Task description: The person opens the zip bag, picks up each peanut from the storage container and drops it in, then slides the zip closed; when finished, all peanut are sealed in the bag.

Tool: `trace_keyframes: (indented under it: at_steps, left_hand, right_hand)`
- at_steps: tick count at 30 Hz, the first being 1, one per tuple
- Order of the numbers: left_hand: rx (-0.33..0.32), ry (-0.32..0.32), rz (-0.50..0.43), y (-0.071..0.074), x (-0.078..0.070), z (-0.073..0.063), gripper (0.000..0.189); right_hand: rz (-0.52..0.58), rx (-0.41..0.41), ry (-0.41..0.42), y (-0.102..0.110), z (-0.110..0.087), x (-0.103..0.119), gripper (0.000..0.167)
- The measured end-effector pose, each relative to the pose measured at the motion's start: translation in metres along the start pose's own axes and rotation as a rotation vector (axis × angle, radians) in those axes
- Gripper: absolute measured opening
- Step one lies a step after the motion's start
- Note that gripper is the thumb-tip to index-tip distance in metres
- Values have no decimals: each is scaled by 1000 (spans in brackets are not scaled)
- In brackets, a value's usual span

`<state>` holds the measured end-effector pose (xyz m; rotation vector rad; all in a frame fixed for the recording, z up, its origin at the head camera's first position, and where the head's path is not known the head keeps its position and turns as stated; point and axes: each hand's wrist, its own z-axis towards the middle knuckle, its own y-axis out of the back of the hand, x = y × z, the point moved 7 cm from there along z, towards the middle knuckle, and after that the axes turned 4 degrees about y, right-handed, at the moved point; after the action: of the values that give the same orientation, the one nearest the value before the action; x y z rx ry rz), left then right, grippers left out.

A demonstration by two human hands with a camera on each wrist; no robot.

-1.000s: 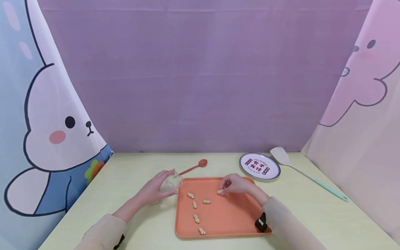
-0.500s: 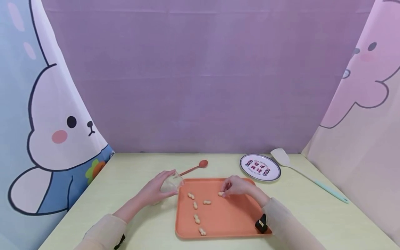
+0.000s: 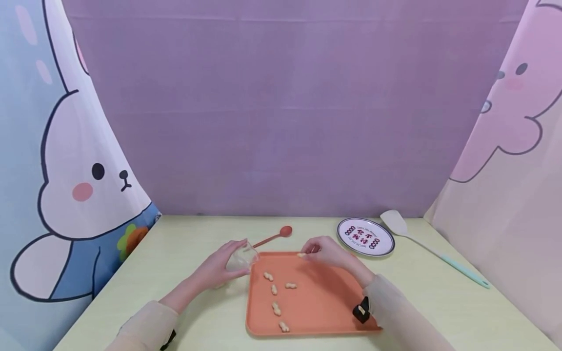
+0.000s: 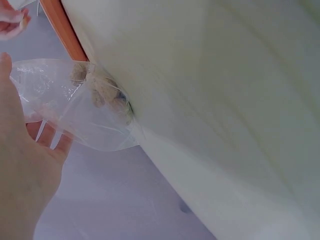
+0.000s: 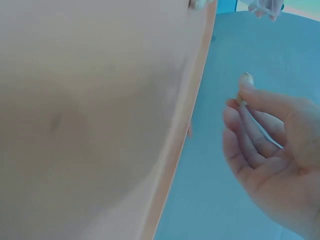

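Observation:
In the head view my left hand (image 3: pixel 224 263) grips a clear plastic bag (image 4: pixel 65 95) at the left edge of the orange tray (image 3: pixel 325 312). Its mouth is turned toward the tray. The left wrist view shows several peanuts (image 4: pixel 107 90) at the bag's lower end, close to the table. My right hand (image 3: pixel 327 252) is over the tray's far edge, pinching one peanut (image 5: pixel 246 80) between thumb and fingertips. Several unshelled peanuts (image 3: pixel 276 308) lie on the left part of the tray, a few in a rough column, with one peanut (image 3: pixel 291 285) a little to their right.
Behind the tray lies a red spoon (image 3: pixel 285 231), its handle running toward the bag. A white plate (image 3: pixel 366 237) with red lettering sits at the back right, beside a white spatula (image 3: pixel 395 223) with a mint handle. A purple cloth (image 3: pixel 281 122) hangs behind the table.
My right hand has risen from the tray and moved back and slightly left, taking the pinched peanut with it. My left hand and the bag have stayed nearly still.

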<state>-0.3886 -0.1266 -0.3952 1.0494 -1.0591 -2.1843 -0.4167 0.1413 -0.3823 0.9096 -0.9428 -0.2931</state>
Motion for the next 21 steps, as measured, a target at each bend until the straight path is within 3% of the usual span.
trace_keyframes:
  at_steps: [9,21]
  left_hand:
    - [-16,-21,-4,2,-2,0,79]
    - [-7,-9,-5,3,-2,0,81]
  right_hand:
    - [35,-144,41,-7,25,34,10]
    - [19,-92,191,-31,49,85,14]
